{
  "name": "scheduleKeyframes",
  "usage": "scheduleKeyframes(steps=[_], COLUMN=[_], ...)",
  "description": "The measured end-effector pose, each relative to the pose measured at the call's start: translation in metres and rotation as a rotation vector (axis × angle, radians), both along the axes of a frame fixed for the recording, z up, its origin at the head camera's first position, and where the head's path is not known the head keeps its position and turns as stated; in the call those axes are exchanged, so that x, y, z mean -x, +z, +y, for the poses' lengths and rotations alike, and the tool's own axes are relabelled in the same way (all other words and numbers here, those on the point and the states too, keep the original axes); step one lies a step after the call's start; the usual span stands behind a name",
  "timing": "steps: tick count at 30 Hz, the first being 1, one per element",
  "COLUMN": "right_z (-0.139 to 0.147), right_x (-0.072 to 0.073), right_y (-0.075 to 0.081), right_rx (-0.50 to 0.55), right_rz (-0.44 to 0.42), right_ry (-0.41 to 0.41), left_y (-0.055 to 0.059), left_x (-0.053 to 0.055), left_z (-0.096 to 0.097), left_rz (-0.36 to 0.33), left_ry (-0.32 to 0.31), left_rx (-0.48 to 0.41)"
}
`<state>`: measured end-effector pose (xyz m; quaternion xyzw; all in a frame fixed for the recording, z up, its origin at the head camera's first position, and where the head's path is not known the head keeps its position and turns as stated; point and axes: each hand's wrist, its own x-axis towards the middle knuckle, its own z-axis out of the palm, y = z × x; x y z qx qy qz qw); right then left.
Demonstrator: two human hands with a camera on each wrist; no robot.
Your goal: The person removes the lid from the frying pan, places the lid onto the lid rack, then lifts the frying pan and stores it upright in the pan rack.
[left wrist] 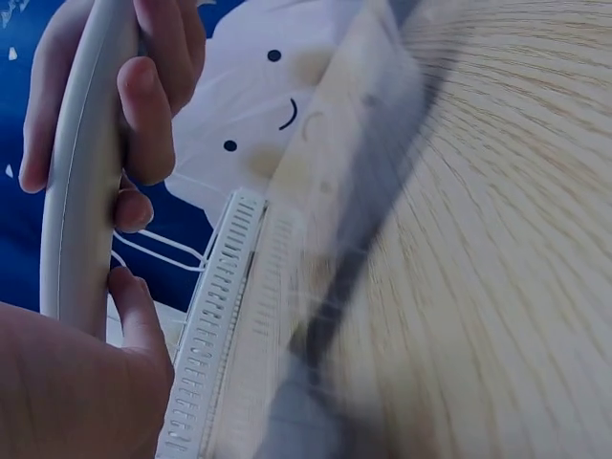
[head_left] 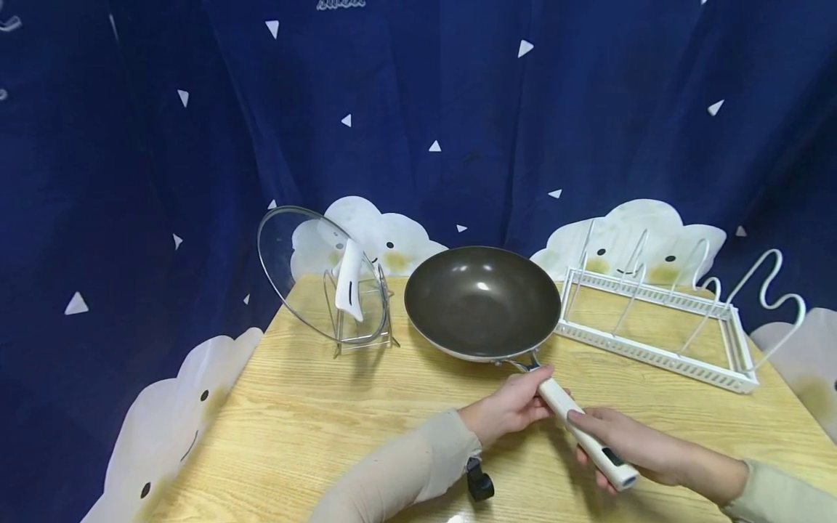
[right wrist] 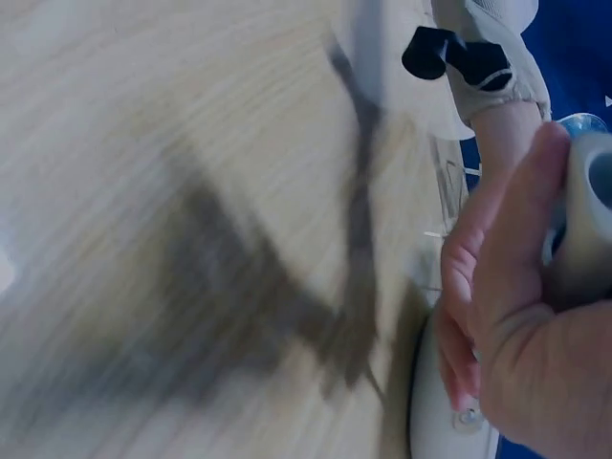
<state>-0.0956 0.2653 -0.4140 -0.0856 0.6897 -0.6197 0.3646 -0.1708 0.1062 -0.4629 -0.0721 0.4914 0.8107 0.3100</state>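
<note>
A dark-lined frying pan (head_left: 482, 301) with a long cream handle (head_left: 582, 428) is held over the table, its bowl pointing away from me. My left hand (head_left: 513, 403) grips the handle near the bowl, thumb on top. Farther back, my right hand (head_left: 621, 439) holds the same handle close to its end, fingers wrapped under it. In the left wrist view, fingers and a thumb close around the handle (left wrist: 86, 182). The right wrist view shows the right thumb (right wrist: 521, 229) against the handle end (right wrist: 588, 220), with the left hand (right wrist: 461, 277) beyond.
At the left, a glass lid (head_left: 301, 290) with a white handle leans in a small wire stand (head_left: 362, 341). To the right stands a white rack (head_left: 654, 356) with tall wire dividers. A blue curtain (head_left: 458, 94) hangs behind the wooden table (head_left: 275, 428).
</note>
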Motion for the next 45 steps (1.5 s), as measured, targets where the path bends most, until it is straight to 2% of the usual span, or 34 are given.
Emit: scheduleKeyframes(steps=[6,16,27,33,39,45], right_z=[-0.002,-0.004,-0.010,-0.018,-0.027,-0.035], right_x=[-0.002,-0.003,-0.005,-0.005,-0.004,-0.007], right_y=[-0.006,-0.004,-0.008,-0.011,-0.013,-0.014], right_rx=[0.002,-0.011,0.025,0.085,0.131,0.159], right_rz=[0.010,0.040,0.011,-0.028,-0.033,-0.078], right_ry=[-0.032,-0.034,-0.055,-0.047,-0.014,-0.026], left_y=[0.003,0.004,0.001,0.001,0.002,0.000], left_x=[-0.001,0.001,0.000,0.001,0.005,0.007], left_z=[0.001,0.000,-0.004,-0.011,-0.019,-0.028], left_rz=[0.005,0.035,0.056,0.061,0.056,0.049], left_ry=[-0.030,-0.034,-0.020,-0.034,-0.084,-0.158], left_rx=[-0.028,-0.012,0.015,0.017,0.021,0.000])
